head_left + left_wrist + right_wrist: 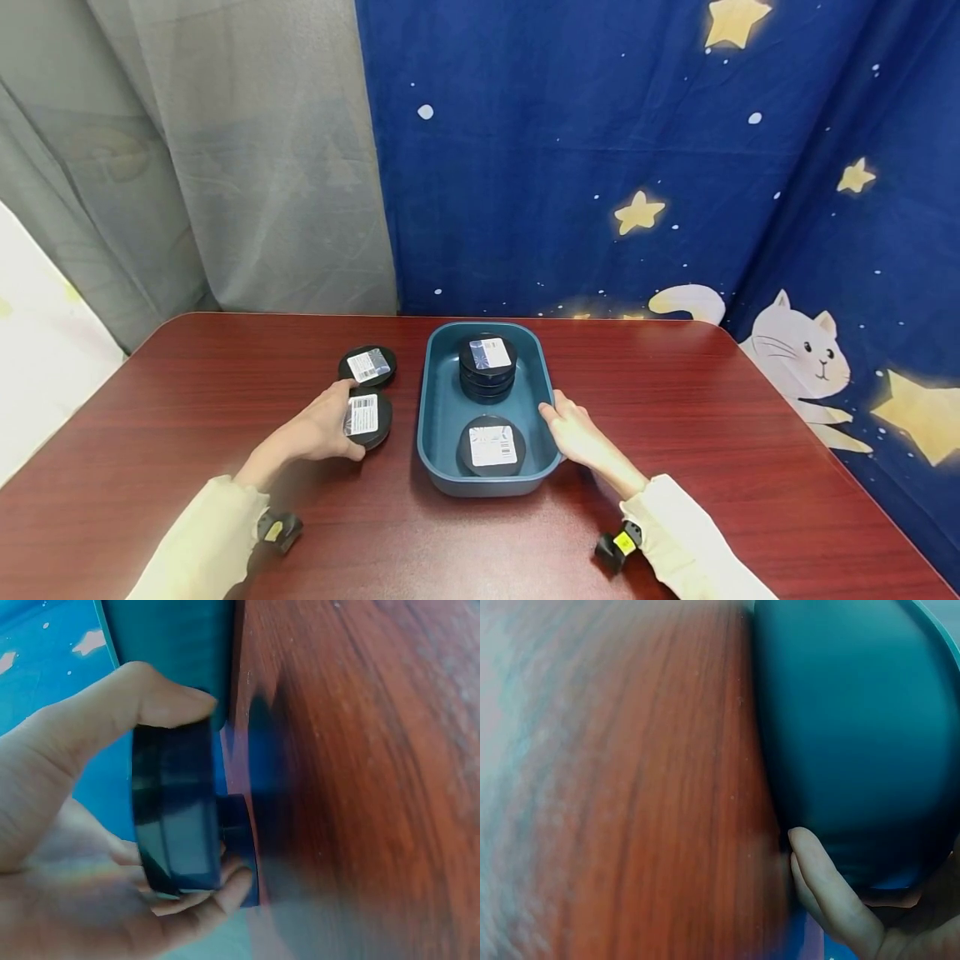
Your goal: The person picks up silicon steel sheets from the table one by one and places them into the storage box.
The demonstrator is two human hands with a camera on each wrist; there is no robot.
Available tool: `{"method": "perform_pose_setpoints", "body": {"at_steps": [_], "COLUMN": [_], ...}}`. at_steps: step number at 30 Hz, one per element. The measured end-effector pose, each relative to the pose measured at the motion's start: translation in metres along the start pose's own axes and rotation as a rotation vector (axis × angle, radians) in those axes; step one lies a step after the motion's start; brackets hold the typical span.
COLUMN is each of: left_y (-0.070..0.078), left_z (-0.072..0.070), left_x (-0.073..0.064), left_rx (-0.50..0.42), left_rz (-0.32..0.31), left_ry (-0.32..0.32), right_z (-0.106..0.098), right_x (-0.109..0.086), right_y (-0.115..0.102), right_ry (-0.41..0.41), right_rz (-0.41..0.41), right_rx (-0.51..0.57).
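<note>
My left hand (324, 425) grips a flat round black container (372, 419) with a white barcode label on top. In the left wrist view, thumb and fingers span the held container's side (176, 810), and it is raised off the table. Just beyond it on the table lies another black container (378, 367). A blue-green tray (438, 417) stands to the right of these. Inside are a stack of black containers (487, 382) at the far end and a single one (492, 457) at the near end. My right hand (573, 429) holds the tray's right side by the rim.
The dark red wooden table (675, 400) extends around the tray. Behind it hang a grey curtain (277, 167) and a blue curtain (525, 167) with stars and a cat. Both wrists carry small black devices (279, 530) next to the cuffs.
</note>
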State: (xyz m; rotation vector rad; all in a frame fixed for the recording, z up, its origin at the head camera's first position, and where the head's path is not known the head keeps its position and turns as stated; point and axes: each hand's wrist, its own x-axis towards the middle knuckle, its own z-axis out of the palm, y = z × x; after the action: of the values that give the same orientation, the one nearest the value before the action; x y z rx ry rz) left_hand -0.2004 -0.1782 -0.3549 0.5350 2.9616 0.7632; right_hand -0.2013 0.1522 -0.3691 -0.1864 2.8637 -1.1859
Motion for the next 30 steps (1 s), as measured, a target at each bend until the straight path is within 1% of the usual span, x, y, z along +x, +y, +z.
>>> {"method": "perform_pose_setpoints", "body": {"at_steps": [7,16,20,22,30], "left_y": [-0.0016,0.0002,0.0015,0.0023,0.0061], "left_z": [-0.0005,0.0021,0.0025,0.0024,0.0046], "left_x": [0.0007,0.0027,0.004,0.0042,0.0049], "left_rx": [-0.036,-0.093,-0.139,-0.156,-0.192], "left_rz": [0.025,-0.003,-0.029,-0.03,0.013], "left_ry": [0.112,0.229,0.266,0.278,0.334], "right_z": [-0.0001,0.0005,0.0007,0.0009,0.001], "right_x": [0.0002,0.0001,0.0007,0.0008,0.0016], "right_y": [-0.0002,0.0007,0.0009,0.0012,0.0021], "right_ry": [0.004,0.005,0.012,0.012,0.008], "right_rz": [-0.004,-0.002,-0.006,-0.005,-0.005], "right_rx": [-0.009,-0.003,-0.005,-0.006,-0.01]}}
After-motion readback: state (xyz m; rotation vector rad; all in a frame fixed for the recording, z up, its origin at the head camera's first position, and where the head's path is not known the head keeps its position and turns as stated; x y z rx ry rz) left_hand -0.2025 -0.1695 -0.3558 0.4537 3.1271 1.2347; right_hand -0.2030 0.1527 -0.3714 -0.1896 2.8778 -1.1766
